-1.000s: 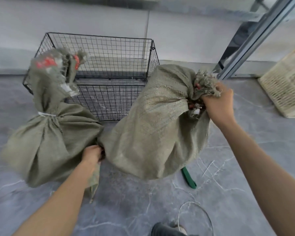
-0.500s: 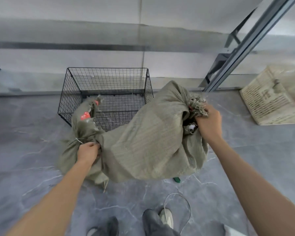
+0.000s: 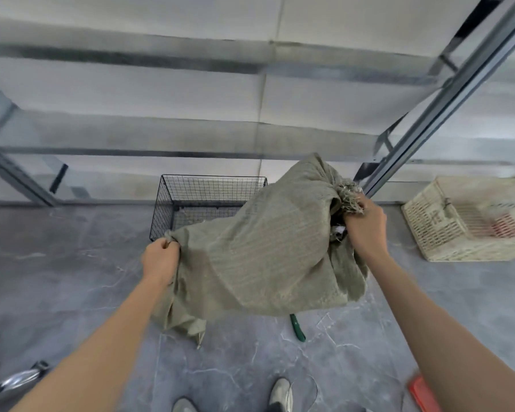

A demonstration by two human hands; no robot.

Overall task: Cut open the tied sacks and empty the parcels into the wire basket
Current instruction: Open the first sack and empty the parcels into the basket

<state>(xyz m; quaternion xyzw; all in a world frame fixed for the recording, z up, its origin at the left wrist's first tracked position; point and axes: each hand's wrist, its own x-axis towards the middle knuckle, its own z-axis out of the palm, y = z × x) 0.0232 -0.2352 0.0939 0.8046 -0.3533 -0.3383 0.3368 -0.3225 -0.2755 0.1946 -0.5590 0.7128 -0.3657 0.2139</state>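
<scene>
Grey marbled floor (image 3: 72, 278) runs back to a pale wall (image 3: 191, 93) with slanted metal racking (image 3: 446, 102). I see my left hand (image 3: 159, 258) clenched on a corner of the sack (image 3: 265, 257) and my right hand (image 3: 366, 230) gripping its frayed mouth, the sack held up in front of the wire basket (image 3: 191, 197).

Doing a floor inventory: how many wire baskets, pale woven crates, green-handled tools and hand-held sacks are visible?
Wire basket: 1
Pale woven crate: 1
Green-handled tool: 1
Hand-held sack: 1
Total: 4
</scene>
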